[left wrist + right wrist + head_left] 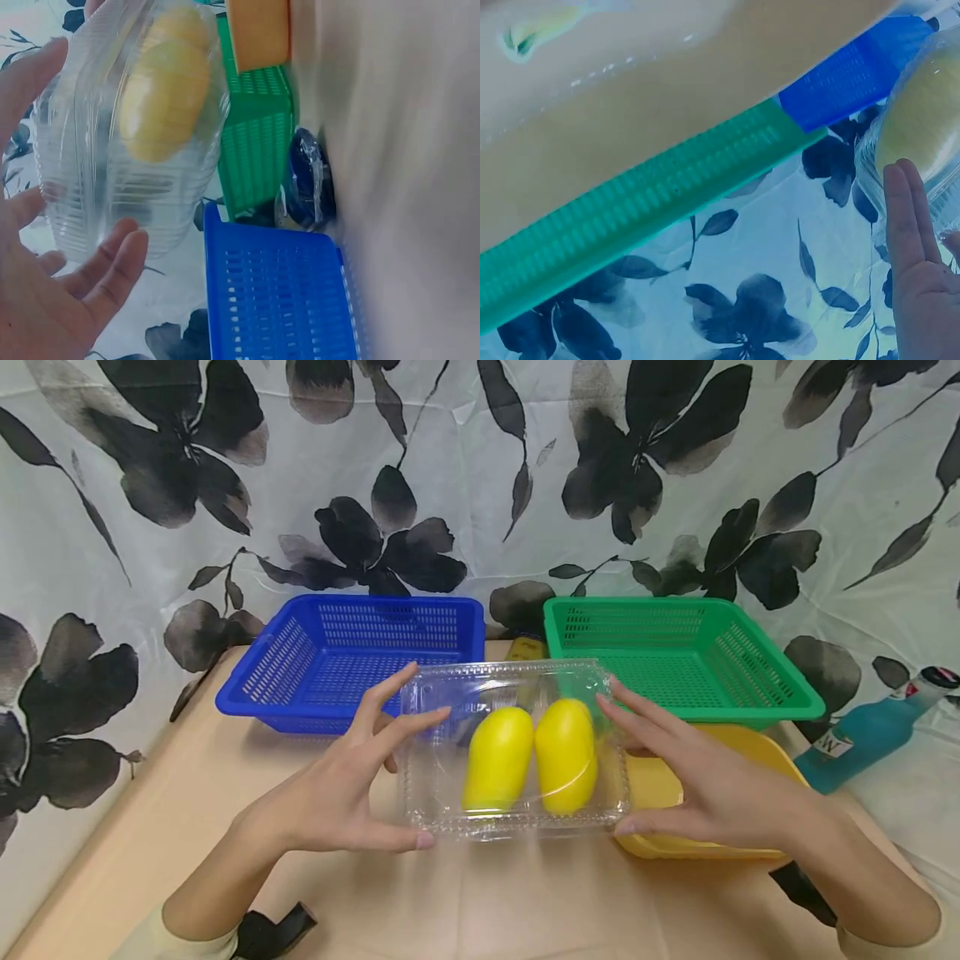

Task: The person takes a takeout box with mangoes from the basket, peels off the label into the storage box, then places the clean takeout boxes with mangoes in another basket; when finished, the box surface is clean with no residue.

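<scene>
A clear plastic clamshell box (442, 777) is held up above the table in the head view. Inside it two yellow mangoes (498, 760) stand side by side. My left hand (337, 785) grips the box's left side, thumb at the lower corner and fingers spread higher up. On the opposite side my right hand (712, 793) holds it the same way. The left wrist view shows the box (82, 165) tilted, with the left hand (52, 300) at its edge. Fingers of the right hand (919, 262) lie along the box (870, 157) in the right wrist view.
A blue basket (300, 702) stands at back left, a green basket (682, 693) at back right. In front of the green one sits a yellow tray (750, 760). A teal bottle (870, 735) leans at far right. A dark wrapped item (311, 180) lies between the baskets.
</scene>
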Demonstrator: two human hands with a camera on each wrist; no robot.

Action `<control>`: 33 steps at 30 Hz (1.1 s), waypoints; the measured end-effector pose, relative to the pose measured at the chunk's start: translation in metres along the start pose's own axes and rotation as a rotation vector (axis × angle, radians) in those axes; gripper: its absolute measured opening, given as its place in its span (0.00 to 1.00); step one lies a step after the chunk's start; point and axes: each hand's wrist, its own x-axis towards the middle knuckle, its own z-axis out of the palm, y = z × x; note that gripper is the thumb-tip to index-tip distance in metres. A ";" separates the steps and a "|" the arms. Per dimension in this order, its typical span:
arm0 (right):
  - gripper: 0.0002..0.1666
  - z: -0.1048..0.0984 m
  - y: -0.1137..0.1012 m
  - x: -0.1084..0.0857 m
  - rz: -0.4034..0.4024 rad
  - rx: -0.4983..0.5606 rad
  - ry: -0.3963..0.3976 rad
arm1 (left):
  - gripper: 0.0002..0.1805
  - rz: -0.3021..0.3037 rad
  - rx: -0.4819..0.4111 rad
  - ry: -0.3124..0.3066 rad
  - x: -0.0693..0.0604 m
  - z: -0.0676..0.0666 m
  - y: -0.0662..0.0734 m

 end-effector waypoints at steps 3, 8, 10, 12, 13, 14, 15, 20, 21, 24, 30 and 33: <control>0.67 -0.008 0.003 0.001 -0.028 -0.008 0.016 | 0.60 0.040 -0.023 0.028 0.010 0.001 -0.001; 0.70 -0.024 0.010 0.007 -0.081 0.024 0.045 | 0.58 0.130 -0.040 0.081 0.030 0.000 -0.004; 0.71 -0.030 0.014 0.009 -0.101 0.041 0.070 | 0.58 0.145 -0.049 0.091 0.039 -0.001 -0.005; 0.71 -0.036 0.018 0.011 -0.105 0.043 0.089 | 0.58 0.151 -0.067 0.094 0.049 -0.001 -0.005; 0.72 -0.039 0.020 0.011 -0.109 0.049 0.097 | 0.57 0.153 -0.076 0.095 0.054 -0.001 -0.005; 0.72 -0.041 0.023 0.012 -0.109 0.056 0.103 | 0.57 0.154 -0.088 0.097 0.058 -0.001 -0.004; 0.72 -0.043 0.026 0.012 -0.111 0.062 0.111 | 0.56 0.156 -0.093 0.101 0.063 -0.001 -0.004; 0.73 -0.053 0.040 0.016 -0.112 0.088 0.154 | 0.53 0.184 -0.099 0.139 0.087 0.000 -0.001; 0.73 -0.054 0.043 0.016 -0.111 0.086 0.164 | 0.52 0.190 -0.101 0.145 0.092 0.001 0.000; 0.74 -0.058 0.052 0.015 -0.104 0.079 0.182 | 0.51 0.197 -0.119 0.149 0.107 0.006 -0.001; 0.75 -0.064 0.069 0.012 -0.103 0.086 0.198 | 0.49 0.172 -0.159 0.164 0.127 0.019 0.000; 0.76 -0.068 0.076 0.012 -0.065 0.066 0.212 | 0.48 0.177 -0.179 0.175 0.137 0.026 0.000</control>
